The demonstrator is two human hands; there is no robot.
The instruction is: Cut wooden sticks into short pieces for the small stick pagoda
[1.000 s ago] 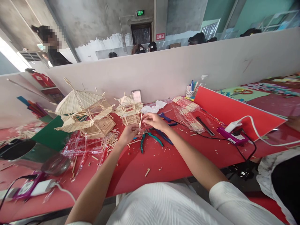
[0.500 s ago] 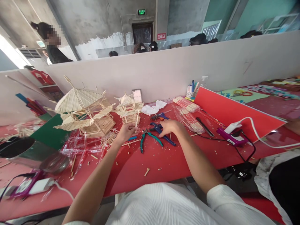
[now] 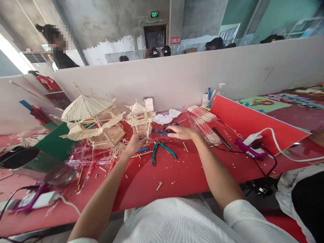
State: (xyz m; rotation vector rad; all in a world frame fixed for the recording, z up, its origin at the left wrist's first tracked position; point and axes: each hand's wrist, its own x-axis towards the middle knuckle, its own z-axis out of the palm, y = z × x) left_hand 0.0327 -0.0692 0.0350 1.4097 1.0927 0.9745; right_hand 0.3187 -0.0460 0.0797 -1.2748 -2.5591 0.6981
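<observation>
My left hand (image 3: 138,143) pinches a thin wooden stick (image 3: 148,127), which points upward. My right hand (image 3: 182,132) is closed on a blue pliers-like hand tool (image 3: 160,132). The tool's front end points left, close to the stick; whether they touch, I cannot tell. Green-handled pliers (image 3: 159,144) lie spread on the red table (image 3: 192,175) just below the hands. A blue marker-like piece (image 3: 143,149) lies beside my left hand. Beyond it stands a small stick-built pavilion (image 3: 139,118), with a larger pavilion (image 3: 93,118) to its left.
A glue gun (image 3: 172,125) lies behind my right hand, partly hidden. Packed sticks (image 3: 206,126), a red board (image 3: 253,123) and a purple power strip (image 3: 249,148) are on the right. Clear plastic wrap (image 3: 88,153) and a dark-topped clear container (image 3: 32,163) stand left. Wood scraps are scattered around.
My right hand has taken up the blue hand tool from the table and turned it leftward, toward the stick. My left hand still pinches the stick in about the same place.
</observation>
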